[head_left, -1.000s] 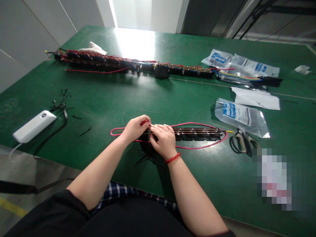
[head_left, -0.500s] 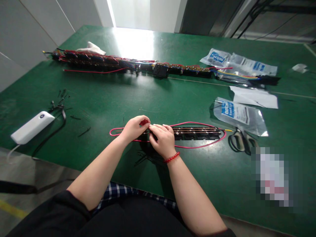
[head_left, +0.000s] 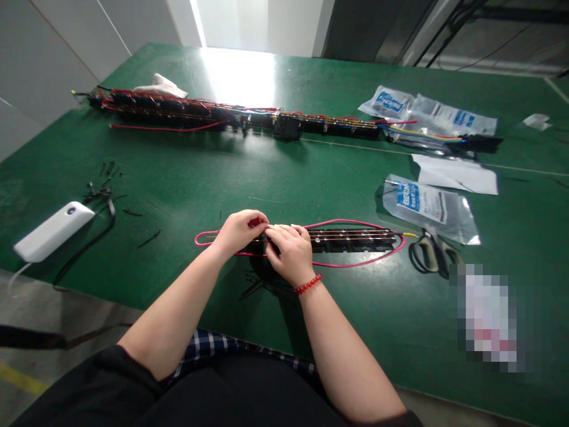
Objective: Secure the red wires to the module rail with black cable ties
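Over black strip (head_left: 355,239); left hand (head_left: 237,233) touching right hand (head_left: 291,251)

There are two hands (head_left: 291,249), one bracelet (head_left: 307,286) and three blue-labelled bags (head_left: 432,206).

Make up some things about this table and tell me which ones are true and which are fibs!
1. The red bracelet is on the right arm. True.
2. The left hand is gripping the scissors. False: it is at the short black strip; the scissors lie on the table.
3. The right hand is at the short black strip. True.
4. The white device sits right of the scissors. False: it sits far to their left.
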A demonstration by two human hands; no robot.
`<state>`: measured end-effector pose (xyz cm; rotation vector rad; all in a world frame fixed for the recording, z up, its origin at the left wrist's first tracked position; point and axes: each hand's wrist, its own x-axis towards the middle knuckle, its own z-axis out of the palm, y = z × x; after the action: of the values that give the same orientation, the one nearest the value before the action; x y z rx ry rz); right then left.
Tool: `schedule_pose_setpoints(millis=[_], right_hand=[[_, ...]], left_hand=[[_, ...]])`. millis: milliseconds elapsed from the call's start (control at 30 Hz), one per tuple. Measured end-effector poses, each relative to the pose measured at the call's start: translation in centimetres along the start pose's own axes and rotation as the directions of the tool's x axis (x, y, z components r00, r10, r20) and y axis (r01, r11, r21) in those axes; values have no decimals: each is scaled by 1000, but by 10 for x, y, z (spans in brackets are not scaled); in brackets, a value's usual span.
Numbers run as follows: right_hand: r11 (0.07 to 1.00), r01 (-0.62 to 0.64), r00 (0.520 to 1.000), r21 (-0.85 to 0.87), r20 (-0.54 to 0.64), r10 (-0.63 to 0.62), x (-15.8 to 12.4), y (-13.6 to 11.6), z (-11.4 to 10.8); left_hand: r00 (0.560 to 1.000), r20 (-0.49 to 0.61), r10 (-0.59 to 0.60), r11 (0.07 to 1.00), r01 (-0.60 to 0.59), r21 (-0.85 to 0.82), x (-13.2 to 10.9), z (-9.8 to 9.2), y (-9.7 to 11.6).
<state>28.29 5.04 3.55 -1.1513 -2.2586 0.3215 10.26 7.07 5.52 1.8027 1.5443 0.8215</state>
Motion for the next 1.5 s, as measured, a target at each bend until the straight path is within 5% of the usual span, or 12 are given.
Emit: schedule_pose_setpoints(millis=[300,1500], right_hand=[[997,-81,996,-8,-24,81,3,-1,1],[997,-79,996,-5,-39,79,3,-1,2]], left_hand=[[999,-24,-40,999,39,-23,-2,2,0],[997,-42,-66,997,68,42,-3,4,5]])
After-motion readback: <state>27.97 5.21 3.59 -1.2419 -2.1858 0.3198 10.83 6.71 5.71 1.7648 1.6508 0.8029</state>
